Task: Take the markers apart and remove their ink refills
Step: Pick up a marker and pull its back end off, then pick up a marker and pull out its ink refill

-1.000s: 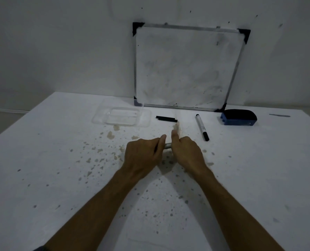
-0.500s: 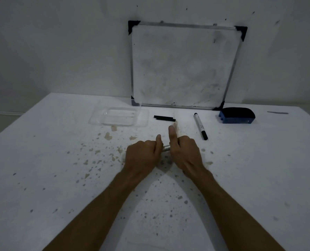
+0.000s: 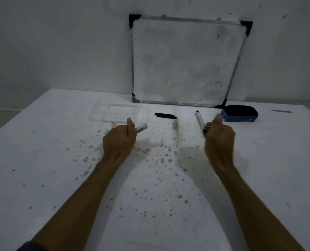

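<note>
The left hand, just left of centre frame, is fisted around a pale marker barrel whose open end sticks out toward the upper right. The right hand, well apart at right of centre, is curled shut with the thumb up, pinching a small dark piece — probably the cap or tip section, too blurred to say which. The marker looks split in two, so the step in hand is most likely getting the refill out of the barrel.

To do it well, I would set the small piece down first, then tip the open end downward and draw the refill straight out; a sideways tug could smear ink.

Above centre lie thin black sticks, matte and straight, possibly refills already out. A whole marker, white-bodied with dark ends, lies just beside the right hand. A clear, glossy plastic tray with shallow walls sits at upper left of centre, touching nothing. The table is matte white, speckled with brownish stains. A smudged whiteboard with a metal frame leans against the wall; a blue-based eraser sits at its lower right corner
</note>
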{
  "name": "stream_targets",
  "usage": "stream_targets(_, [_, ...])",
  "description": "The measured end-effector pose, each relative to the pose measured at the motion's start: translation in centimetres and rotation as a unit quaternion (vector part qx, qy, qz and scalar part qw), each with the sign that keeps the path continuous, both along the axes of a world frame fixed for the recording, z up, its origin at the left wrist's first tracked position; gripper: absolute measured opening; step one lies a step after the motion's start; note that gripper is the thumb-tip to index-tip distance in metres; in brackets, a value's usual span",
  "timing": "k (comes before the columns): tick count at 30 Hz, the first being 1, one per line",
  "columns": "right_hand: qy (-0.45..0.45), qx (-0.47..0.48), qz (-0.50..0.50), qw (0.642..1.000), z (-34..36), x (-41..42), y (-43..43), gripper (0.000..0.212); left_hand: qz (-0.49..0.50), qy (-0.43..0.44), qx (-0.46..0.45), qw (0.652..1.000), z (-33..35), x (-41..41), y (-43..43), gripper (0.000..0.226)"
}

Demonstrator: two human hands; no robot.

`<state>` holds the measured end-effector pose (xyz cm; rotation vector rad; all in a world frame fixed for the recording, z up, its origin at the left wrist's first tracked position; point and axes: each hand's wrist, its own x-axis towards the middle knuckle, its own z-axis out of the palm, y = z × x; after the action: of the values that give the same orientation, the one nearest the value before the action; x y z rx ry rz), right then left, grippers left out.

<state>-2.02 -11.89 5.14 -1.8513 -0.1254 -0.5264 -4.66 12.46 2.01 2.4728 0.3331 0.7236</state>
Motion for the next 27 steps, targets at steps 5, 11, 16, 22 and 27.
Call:
stream_targets(5, [0.067,-0.135,0.034,0.988,-1.4,-0.6,0.9,0.061,-0.052,0.003,0.015,0.999,0.0,0.0,-3.1,0.091])
stream_targets(11, [0.017,-0.164,0.138,0.977,-2.3,-0.3,1.6,0.035,-0.046,0.017,0.008,0.999,0.0,0.0,-2.7,0.084])
stream_targets(16, [0.037,-0.236,0.144,0.96,-3.1,0.4,1.7,0.027,-0.068,0.022,0.007,0.997,0.1,-0.2,-2.9,0.065])
stream_targets(22, [0.042,-0.263,0.126,0.956,-3.7,0.2,1.6,0.038,-0.122,0.03,0.018,0.992,0.3,-0.4,-2.6,0.04])
stream_targets(27, [0.023,-0.14,0.143,0.98,-1.9,-0.9,2.5,0.049,-0.145,-0.007,0.043,0.988,0.0,-0.6,-2.9,0.039])
